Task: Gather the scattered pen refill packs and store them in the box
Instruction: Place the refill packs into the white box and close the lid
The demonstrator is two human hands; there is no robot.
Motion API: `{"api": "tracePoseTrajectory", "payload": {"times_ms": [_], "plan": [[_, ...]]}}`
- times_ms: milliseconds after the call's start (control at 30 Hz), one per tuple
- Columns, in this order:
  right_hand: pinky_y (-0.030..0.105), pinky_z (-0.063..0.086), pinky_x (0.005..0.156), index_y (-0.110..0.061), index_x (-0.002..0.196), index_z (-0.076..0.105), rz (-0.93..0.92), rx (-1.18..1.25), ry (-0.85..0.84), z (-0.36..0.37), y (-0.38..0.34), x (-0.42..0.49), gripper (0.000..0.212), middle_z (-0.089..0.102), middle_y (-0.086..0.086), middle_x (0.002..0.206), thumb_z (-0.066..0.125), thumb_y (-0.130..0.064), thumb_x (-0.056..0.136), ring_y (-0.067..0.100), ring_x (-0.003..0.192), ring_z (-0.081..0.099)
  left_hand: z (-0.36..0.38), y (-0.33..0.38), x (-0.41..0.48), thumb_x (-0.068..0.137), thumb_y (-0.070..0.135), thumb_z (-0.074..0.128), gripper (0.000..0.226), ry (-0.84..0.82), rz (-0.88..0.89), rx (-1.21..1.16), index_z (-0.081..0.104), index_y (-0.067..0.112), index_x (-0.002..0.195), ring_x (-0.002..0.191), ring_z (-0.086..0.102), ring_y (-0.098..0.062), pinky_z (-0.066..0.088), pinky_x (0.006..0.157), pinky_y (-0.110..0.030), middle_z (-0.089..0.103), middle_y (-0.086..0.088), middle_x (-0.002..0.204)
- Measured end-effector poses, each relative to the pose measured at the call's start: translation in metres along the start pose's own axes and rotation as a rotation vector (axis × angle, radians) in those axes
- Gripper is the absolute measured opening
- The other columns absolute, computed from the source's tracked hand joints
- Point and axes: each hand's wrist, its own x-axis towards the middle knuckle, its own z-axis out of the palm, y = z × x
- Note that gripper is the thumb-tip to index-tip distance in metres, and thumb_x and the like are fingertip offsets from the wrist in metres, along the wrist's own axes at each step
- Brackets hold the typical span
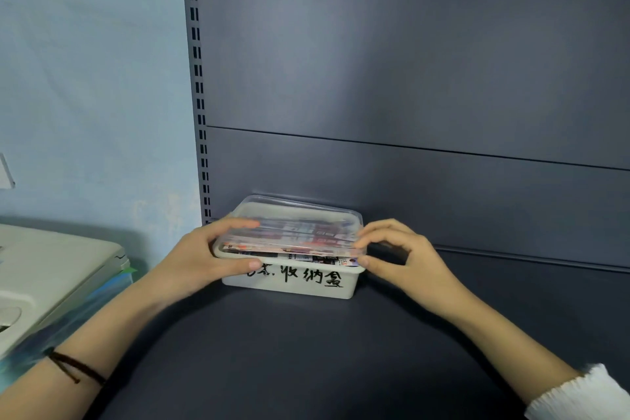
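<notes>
In the lower middle of the frame the white box (289, 281) sits on the dark shelf (306, 351), full of refill packs (300, 238), while the left hand (201, 257) and right hand (400, 251) each pinch one end of the clear lid (300, 211), probably to press it shut.

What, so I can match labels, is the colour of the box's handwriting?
Black handwriting on the whitish box; head view.

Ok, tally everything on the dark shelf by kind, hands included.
white storage box: 1
clear lid: 1
hands: 2 (left hand, right hand, both gripping the lid's ends)
pen refill packs: a stack under the lid, number cannot be told
Total: 4, packs aside
</notes>
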Motion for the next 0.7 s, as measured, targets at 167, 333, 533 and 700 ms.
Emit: {"api": "tracePoseTrajectory", "payload": {"times_ms": [167,333,533,700], "plan": [[0.026,0.045,0.103,-0.022,0.113,0.061,0.218,0.268,0.151,-0.001,0.007,0.006,0.048,0.061,-0.001,0.122,0.048,0.015,0.085,0.010,0.119,0.058,0.002,-0.002,0.000,0.033,0.071,0.084,0.080,0.039,-0.006,-0.006,0.066,0.050,0.108,0.100,0.067,-0.004,0.047,0.100,-0.035,0.072,0.018,0.107],[0.030,0.042,0.105,-0.019,0.127,0.050,0.372,0.285,0.182,0.005,0.016,0.010,0.048,0.066,-0.005,0.121,0.041,0.009,0.089,0.007,0.120,0.056,0.003,-0.002,0.000,0.035,0.075,0.080,0.081,0.056,-0.014,0.016,0.065,0.051,0.111,0.101,0.066,-0.001,0.047,0.100,-0.032,0.071,0.019,0.109],[0.022,0.044,0.089,-0.022,0.134,0.044,0.379,0.285,0.174,0.013,0.014,0.006,0.052,0.061,-0.011,0.128,0.041,0.006,0.091,0.002,0.116,0.055,0.008,-0.002,0.001,0.056,0.081,0.066,0.079,0.163,-0.029,0.087,0.056,0.046,0.126,0.117,0.054,-0.002,0.038,0.104,-0.025,0.059,0.012,0.132],[0.030,0.042,0.101,-0.029,0.138,0.035,0.339,0.207,0.176,0.019,0.015,0.003,0.056,0.058,-0.018,0.127,0.044,0.000,0.091,0.008,0.118,0.054,0.012,0.000,0.000,0.038,0.094,0.056,0.103,0.205,-0.046,0.057,0.058,0.039,0.124,0.113,0.059,-0.004,0.042,0.099,-0.023,0.065,0.011,0.120]]}}
